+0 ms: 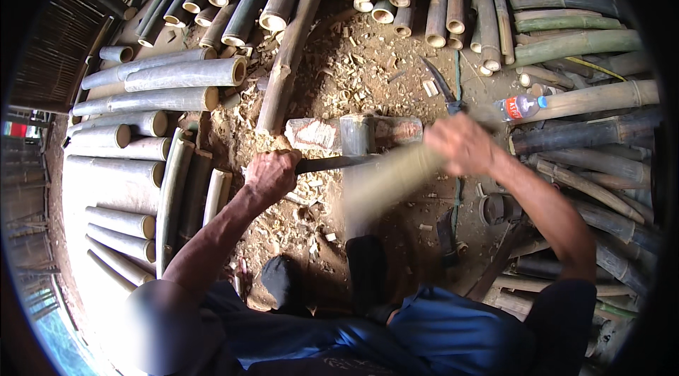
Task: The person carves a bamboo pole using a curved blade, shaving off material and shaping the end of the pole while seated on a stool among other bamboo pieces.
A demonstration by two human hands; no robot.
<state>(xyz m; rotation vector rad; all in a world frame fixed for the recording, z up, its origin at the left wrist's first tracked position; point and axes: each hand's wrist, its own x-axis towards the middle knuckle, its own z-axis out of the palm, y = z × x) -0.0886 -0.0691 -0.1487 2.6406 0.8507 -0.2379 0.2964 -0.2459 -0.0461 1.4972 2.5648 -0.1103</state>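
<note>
My left hand point(271, 176) is closed round the handle of a dark-bladed knife point(336, 163). The blade points right and lies across a bamboo length point(358, 135) in front of me. My right hand point(463, 142) grips the end of a pale, short bamboo piece point(389, 181), smeared by motion. That piece slants down to the left, over or beside the blade's tip; whether they touch cannot be made out. Behind the blade, the bamboo length rests against a low block point(311, 134) with a pale, worn top.
Cut bamboo poles point(187, 73) lie stacked at left, with more poles point(453, 8) at the far side and right. A curved blade point(437, 79) and a plastic bottle point(522, 106) lie beyond my right hand. Wood chips point(361, 58) cover the ground. My dark shoe point(283, 280) is nearby.
</note>
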